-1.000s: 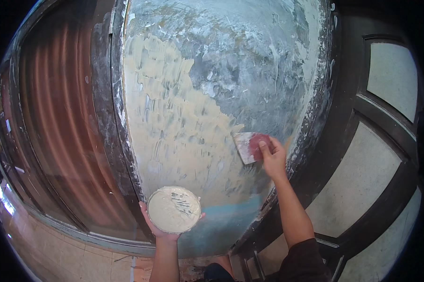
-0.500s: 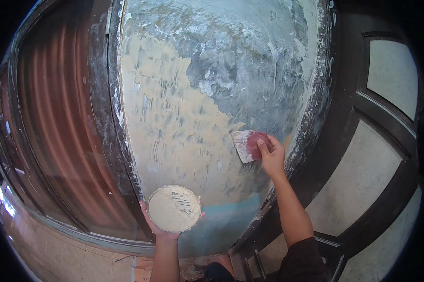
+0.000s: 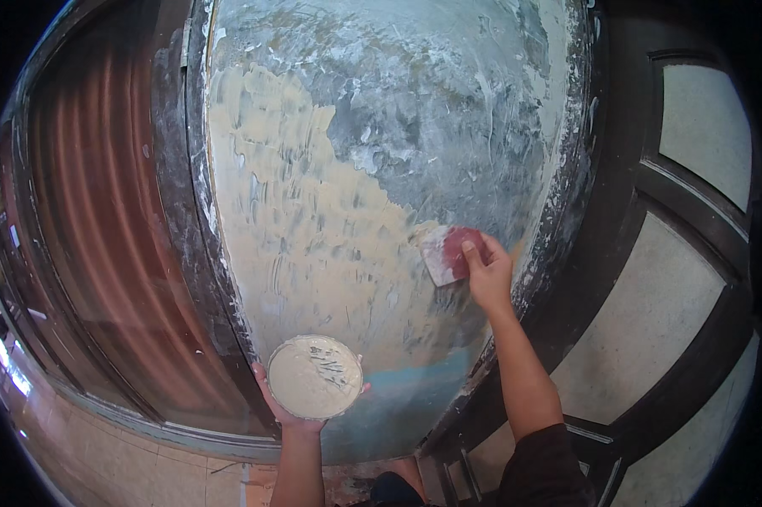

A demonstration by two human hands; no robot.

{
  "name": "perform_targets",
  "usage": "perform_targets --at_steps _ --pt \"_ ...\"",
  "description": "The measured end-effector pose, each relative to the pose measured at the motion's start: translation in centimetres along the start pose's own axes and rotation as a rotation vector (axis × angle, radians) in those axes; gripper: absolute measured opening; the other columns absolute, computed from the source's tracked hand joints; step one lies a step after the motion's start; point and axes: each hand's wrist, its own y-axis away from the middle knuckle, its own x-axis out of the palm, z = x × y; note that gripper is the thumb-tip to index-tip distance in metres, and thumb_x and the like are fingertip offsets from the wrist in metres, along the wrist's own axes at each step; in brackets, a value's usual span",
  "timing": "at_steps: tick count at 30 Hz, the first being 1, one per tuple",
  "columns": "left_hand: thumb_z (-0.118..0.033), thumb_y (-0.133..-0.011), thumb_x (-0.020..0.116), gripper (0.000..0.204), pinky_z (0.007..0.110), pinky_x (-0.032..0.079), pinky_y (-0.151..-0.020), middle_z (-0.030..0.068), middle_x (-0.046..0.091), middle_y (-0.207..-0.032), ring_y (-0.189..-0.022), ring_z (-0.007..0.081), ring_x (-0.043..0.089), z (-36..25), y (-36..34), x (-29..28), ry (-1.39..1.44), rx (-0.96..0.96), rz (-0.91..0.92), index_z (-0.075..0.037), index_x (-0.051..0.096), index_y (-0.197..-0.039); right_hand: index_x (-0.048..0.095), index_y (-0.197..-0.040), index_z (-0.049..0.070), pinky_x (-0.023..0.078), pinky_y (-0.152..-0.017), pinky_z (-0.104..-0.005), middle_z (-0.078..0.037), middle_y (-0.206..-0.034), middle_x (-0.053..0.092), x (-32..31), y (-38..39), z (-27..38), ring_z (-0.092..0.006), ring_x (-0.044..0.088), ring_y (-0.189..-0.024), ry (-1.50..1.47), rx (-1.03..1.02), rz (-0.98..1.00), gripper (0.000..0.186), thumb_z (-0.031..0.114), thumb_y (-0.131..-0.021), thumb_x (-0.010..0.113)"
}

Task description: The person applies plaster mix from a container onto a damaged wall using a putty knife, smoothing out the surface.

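Observation:
My left hand [image 3: 289,412] supports a round tub of cream putty [image 3: 315,378] from below, its fingers spread around the sides. Dark scrape marks show in the putty's surface. In my right hand [image 3: 489,275] a flat red putty scraper [image 3: 451,253] is pinched between thumb and fingers. Its whitish, putty-smeared edge lies against the wall [image 3: 448,127]. Cream putty [image 3: 305,220] coats the left and lower part of that wall in rough strokes. Above and to the right the surface is bare, patchy grey-blue.
A dark window frame with a reddish curtain [image 3: 102,186] behind it stands left. On the right is a dark wooden frame with pale panels [image 3: 643,313]. Worn, paint-flecked strips edge the wall. Tiled floor [image 3: 152,465] lies below, and a blue band [image 3: 415,372] crosses low on the wall.
My right hand has shifted the scraper slightly up and right along the wall, tilting it a little. The left hand holds the tub almost still.

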Motion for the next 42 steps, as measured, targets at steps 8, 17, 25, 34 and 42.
perform_targets --at_steps 8,17,25,34,42 --pt "-0.092 -0.084 0.04 0.108 0.09 0.023 -0.104 0.0235 0.038 -0.161 -0.142 0.0627 0.034 -0.2 0.1 0.0 0.013 0.017 -0.03 -0.016 0.038 -0.16 0.067 -0.122 -0.006 0.052 -0.087 -0.0269 -0.006 -0.107 0.073 -0.2 1.3 0.3 -0.0111 0.066 -0.096 -0.047 -0.03 0.016 0.028 0.015 -0.102 0.068" --pt "-0.092 -0.084 0.04 0.108 0.09 0.025 -0.103 0.0237 0.039 -0.161 -0.142 0.0634 0.034 -0.3 0.1 -0.1 -0.022 0.045 -0.017 -0.015 0.038 -0.159 0.068 -0.119 -0.006 0.053 -0.085 -0.0274 -0.005 -0.105 0.073 -0.3 -0.3 1.4 -0.0108 0.066 -0.094 -0.155 -0.081 -0.06 0.029 0.018 -0.102 0.07" --pt "-0.093 -0.082 0.041 0.11 0.09 0.027 -0.101 0.0243 0.04 -0.159 -0.14 0.0635 0.036 0.0 0.2 0.1 -0.029 0.03 -0.043 -0.014 0.039 -0.159 0.068 -0.12 -0.005 0.053 -0.082 -0.0265 -0.005 -0.103 0.074 0.6 0.2 1.3 -0.0099 0.066 -0.092 -0.136 -0.055 -0.057 0.026 0.014 -0.103 0.069" --pt "-0.093 -0.082 0.04 0.11 0.091 0.027 -0.101 0.0244 0.039 -0.159 -0.14 0.0635 0.036 0.2 0.7 -0.1 -0.029 0.008 -0.06 -0.015 0.039 -0.159 0.066 -0.122 -0.005 0.054 -0.084 -0.0258 -0.005 -0.108 0.073 0.8 2.1 -1.1 -0.0097 0.067 -0.095 0.012 -0.063 0.075 0.028 0.015 -0.103 0.069" --pt "-0.095 -0.082 0.038 0.111 0.091 0.027 -0.1 0.0237 0.039 -0.16 -0.14 0.0635 0.036 0.3 1.2 0.2 0.017 0.016 -0.032 -0.016 0.038 -0.159 0.068 -0.119 -0.005 0.053 -0.083 -0.0265 -0.004 -0.105 0.073 -0.3 0.6 0.3 -0.0102 0.066 -0.093 -0.126 -0.103 -0.092 0.028 0.017 -0.102 0.07"
